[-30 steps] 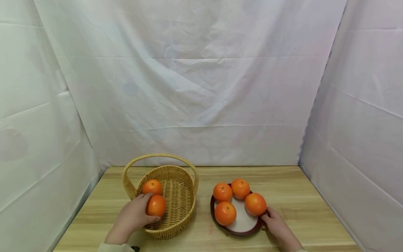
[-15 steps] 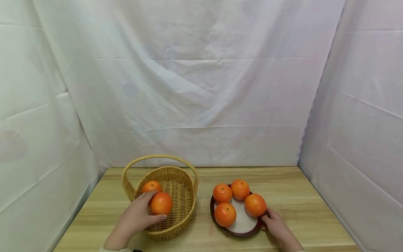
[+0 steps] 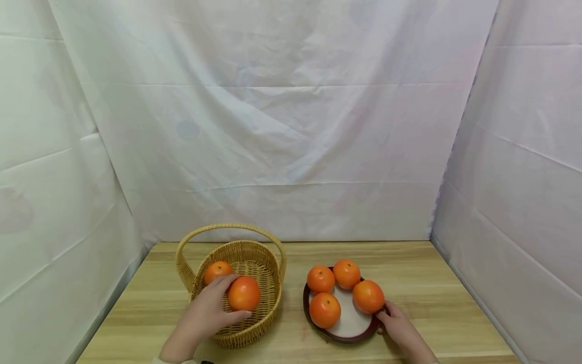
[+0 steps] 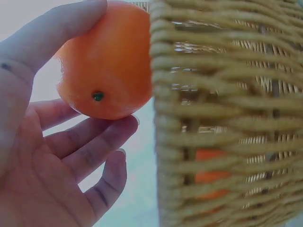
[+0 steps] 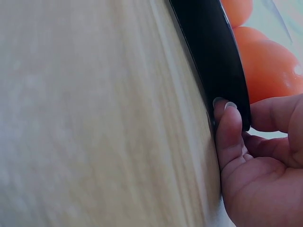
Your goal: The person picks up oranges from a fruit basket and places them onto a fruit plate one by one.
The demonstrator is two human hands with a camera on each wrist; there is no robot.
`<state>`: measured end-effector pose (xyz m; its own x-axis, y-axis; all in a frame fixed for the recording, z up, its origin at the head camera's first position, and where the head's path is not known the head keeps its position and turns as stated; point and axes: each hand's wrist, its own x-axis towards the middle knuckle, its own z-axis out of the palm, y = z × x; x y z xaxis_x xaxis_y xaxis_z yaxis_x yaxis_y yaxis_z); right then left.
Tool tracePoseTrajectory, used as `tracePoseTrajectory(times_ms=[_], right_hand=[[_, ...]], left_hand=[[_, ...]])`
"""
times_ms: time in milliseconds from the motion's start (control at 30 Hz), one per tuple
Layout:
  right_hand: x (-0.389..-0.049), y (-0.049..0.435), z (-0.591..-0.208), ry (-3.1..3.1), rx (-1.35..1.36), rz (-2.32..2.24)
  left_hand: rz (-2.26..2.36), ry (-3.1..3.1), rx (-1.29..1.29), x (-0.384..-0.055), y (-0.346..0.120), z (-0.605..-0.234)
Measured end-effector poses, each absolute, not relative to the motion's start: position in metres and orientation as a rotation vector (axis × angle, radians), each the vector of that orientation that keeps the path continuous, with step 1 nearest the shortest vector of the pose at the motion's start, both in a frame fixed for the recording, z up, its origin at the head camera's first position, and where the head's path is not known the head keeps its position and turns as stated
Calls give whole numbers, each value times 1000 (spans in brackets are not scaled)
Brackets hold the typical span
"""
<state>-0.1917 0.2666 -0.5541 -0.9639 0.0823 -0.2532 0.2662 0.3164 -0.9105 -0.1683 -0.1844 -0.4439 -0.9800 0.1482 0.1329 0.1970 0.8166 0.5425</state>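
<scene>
My left hand (image 3: 210,308) grips an orange (image 3: 244,293) over the wicker basket (image 3: 245,337). In the left wrist view, thumb and fingers curl round the orange (image 4: 111,61), whose green stem end shows, and the basket's woven wall (image 4: 227,99) hides one side of it. Another orange (image 3: 217,271) lies inside the basket at its left. At the right, my right hand (image 3: 400,326) pinches the rim of a dark-edged plate (image 3: 347,339) with a white middle. Several oranges (image 3: 325,310) sit on this plate. The right wrist view shows the fingers on its dark rim (image 5: 210,47).
An arched handle (image 3: 232,226) rises over the basket. Both containers stand on a wood-grain table (image 3: 404,258), with a strip of tabletop between them. White cloth (image 3: 291,126) hangs behind and along both sides.
My left hand has carried its orange to the right, from the basket's left side toward its middle. The right hand and the plate stay where they were.
</scene>
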Motion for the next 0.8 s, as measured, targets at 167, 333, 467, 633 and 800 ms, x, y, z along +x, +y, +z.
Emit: tracePoseTrajectory(times_ms=[167,333,467,633,800], right_hand=[[-191,268,-554,2411,333,-1692],[-192,268,-553,2416,326,-1695],[-193,267,-554,2422,316,-1712],[-193,267,-555,2423,308,-1704],[-192,267,-556,2422,301,-1717]], left_hand=[[-949,-2925,-271,-168,-176,-447],[-963,-2914,-328,-167,-165,-446],[-975,-2910,-357,-167,-157,-446],[-947,-2906,-393,-166,-149,-449],[-915,-2875,-446,-166,-141,-451]])
